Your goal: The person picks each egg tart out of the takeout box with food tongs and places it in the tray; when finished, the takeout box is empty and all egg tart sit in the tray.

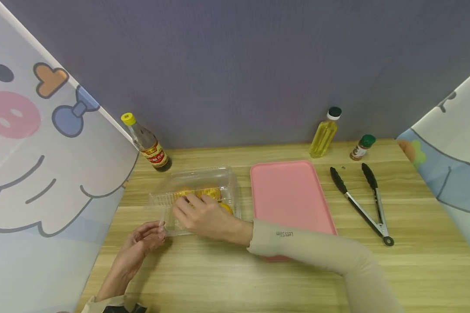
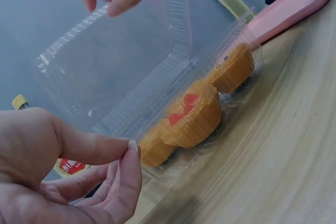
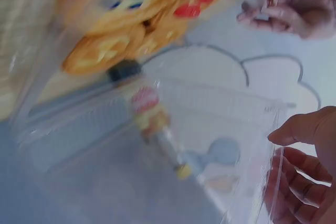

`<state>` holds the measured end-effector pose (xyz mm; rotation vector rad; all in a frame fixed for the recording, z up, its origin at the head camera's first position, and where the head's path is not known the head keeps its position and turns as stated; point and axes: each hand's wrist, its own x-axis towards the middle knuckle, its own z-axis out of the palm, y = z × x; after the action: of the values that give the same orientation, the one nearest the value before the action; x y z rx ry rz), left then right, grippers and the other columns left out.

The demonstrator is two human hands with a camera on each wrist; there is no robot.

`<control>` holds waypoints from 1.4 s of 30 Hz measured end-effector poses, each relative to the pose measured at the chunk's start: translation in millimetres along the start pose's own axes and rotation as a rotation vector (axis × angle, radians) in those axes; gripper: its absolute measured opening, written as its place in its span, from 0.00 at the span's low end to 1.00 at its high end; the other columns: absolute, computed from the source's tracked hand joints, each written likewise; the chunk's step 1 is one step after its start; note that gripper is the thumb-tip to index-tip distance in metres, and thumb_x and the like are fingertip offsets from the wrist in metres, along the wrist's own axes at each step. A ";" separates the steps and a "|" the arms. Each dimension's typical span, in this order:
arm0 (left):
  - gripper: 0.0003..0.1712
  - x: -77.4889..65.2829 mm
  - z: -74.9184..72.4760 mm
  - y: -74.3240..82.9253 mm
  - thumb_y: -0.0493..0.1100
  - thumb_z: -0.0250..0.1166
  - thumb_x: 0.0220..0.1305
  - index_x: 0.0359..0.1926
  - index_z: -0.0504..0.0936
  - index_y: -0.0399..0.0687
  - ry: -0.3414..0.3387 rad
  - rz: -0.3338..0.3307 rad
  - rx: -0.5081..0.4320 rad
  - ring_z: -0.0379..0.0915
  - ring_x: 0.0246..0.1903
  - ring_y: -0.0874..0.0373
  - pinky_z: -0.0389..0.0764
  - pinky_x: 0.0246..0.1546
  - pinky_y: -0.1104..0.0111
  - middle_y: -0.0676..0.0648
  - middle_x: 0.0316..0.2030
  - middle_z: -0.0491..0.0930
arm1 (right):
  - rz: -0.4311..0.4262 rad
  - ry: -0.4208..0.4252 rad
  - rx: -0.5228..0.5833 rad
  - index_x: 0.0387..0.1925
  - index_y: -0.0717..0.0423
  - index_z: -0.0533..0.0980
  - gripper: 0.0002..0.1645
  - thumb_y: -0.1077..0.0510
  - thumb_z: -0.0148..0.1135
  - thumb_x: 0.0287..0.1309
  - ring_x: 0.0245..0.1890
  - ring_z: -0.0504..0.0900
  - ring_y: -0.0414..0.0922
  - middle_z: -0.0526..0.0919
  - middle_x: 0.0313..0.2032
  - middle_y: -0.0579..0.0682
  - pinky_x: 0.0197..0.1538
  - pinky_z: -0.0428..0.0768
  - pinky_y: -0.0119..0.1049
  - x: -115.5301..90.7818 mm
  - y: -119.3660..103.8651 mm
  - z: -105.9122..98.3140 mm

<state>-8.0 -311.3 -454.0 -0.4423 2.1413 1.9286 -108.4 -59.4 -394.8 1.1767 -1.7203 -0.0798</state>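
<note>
A clear plastic clamshell container [image 1: 236,208] sits on the table with its hinged lid [image 2: 121,51] raised at a slant. Inside lie several round golden tarts [image 2: 197,116], some with red or blue patches on top. My left hand [image 1: 139,245] pinches the container's near-left corner between thumb and index finger, the other fingers loosely bent. My right hand [image 1: 205,217] reaches over the container at the lid's free edge. In the right wrist view its thumb [image 3: 294,129] lies on one side of that edge, with fingers curled behind the plastic; blur hides the exact contact.
Right of the container lies a pink tray [image 1: 286,187], partly under my right forearm. Farther right are spread black-tipped tongs [image 1: 377,217]. Along the back stand a yellow-capped sauce bottle [image 1: 152,148], an oil bottle [image 1: 323,137] and a green-capped spice jar [image 1: 361,148].
</note>
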 end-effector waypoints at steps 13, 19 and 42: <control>0.27 3.3 -1.4 0.6 0.39 0.60 0.78 0.69 0.67 0.27 -0.049 0.030 -0.050 0.84 0.47 0.60 0.88 0.53 0.70 0.51 0.52 0.83 | 0.203 -0.041 -0.003 0.37 0.51 0.82 0.09 0.65 0.57 0.69 0.30 0.80 0.42 0.83 0.34 0.45 0.28 0.80 0.27 -18.3 59.0 -7.5; 0.32 4.9 -2.1 -0.1 0.37 0.61 0.77 0.74 0.62 0.30 -0.089 0.089 -0.074 0.86 0.44 0.59 0.88 0.51 0.70 0.52 0.45 0.82 | 0.404 -0.032 0.313 0.39 0.56 0.84 0.04 0.63 0.65 0.66 0.35 0.83 0.45 0.86 0.38 0.50 0.31 0.84 0.28 -23.8 83.4 -4.6; 0.33 10.0 -6.1 -0.2 0.38 0.61 0.77 0.77 0.63 0.34 -0.069 0.129 -0.036 0.83 0.41 0.62 0.88 0.47 0.72 0.54 0.44 0.82 | 0.948 -0.109 0.965 0.42 0.62 0.82 0.04 0.64 0.65 0.68 0.37 0.88 0.48 0.86 0.37 0.55 0.34 0.89 0.30 -54.7 121.5 41.1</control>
<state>-17.0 -318.1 -457.2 -0.2454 2.1430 2.0224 -218.7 25.6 -387.1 0.8316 -2.3183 1.4016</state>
